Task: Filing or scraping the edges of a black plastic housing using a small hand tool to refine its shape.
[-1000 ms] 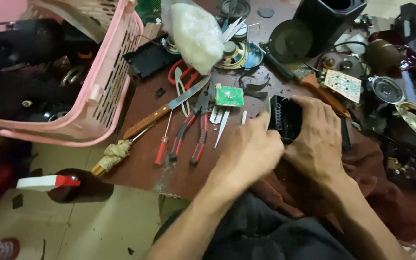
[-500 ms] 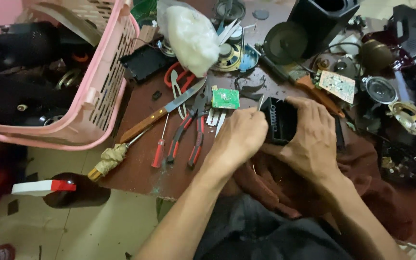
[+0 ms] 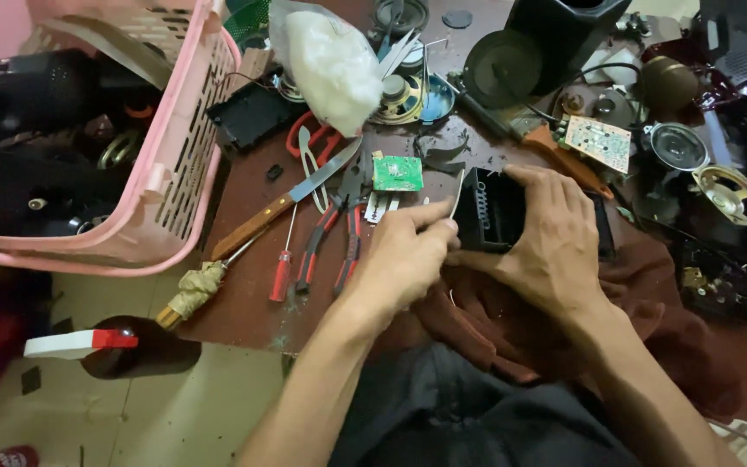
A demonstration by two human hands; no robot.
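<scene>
Black plastic, boxy and open-topped, the casing (image 3: 490, 210) sits at the middle of the worktop (image 3: 244, 298), with a coiled metal spring showing against its inner wall. The right hand (image 3: 555, 242) wraps over its far side, fingers curled round the rim and thumb low by the near edge. The left hand (image 3: 404, 259) is pinched shut on a thin metal tool (image 3: 457, 197), a slim bright sliver that rises from the fingertips to the casing's left edge. Under both hands lies a crumpled dark red cloth (image 3: 650, 294).

Just left of the casing lies a small green circuit board (image 3: 398, 173), flat and rectangular. Beside it are red-handled pliers (image 3: 330, 238), a red-handled screwdriver (image 3: 284, 259) and a knife (image 3: 283, 203) with a wooden handle and long steel blade, all on the worn brown surface. A pink slatted plastic basket (image 3: 166, 147) stands at the left edge. Farther back rest a white lumpy plastic bag (image 3: 330, 65) and round metal speaker cones (image 3: 732, 192).
</scene>
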